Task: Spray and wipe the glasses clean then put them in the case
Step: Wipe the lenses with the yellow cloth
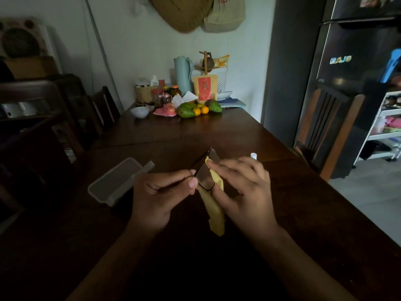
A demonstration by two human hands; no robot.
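Wiping stage, head view. The thin dark wire-framed glasses with clear lenses [205, 175] are held above the dark wooden table [217, 135], between both hands and in front of the person. The left hand [160, 192] pinches the frame at its near edge between thumb and forefinger, the other fingers curled beneath. The right hand [243, 187] pinches the soft yellow cleaning cloth [214, 209] around one lens, fingertips on the far face and thumb on the near; the loose end of the cloth hangs down toward the table. The translucent rectangular plastic case [115, 181] lies open on the table to the left, near the left hand and apart from the glasses.

Likely hazards: rubbing pressure from the right hand against a frame held at a single point could twist or bend the thin wire; a slackened left pinch could let the glasses drop onto the hard table; a wide wiping stroke could tip the small white-capped bottle [253, 155], which stands just behind the right hand and shows only its top.

Count: one pair of glasses, one cloth, one case, one bottle, two hands. Whether the second lens is clean cannot be told.
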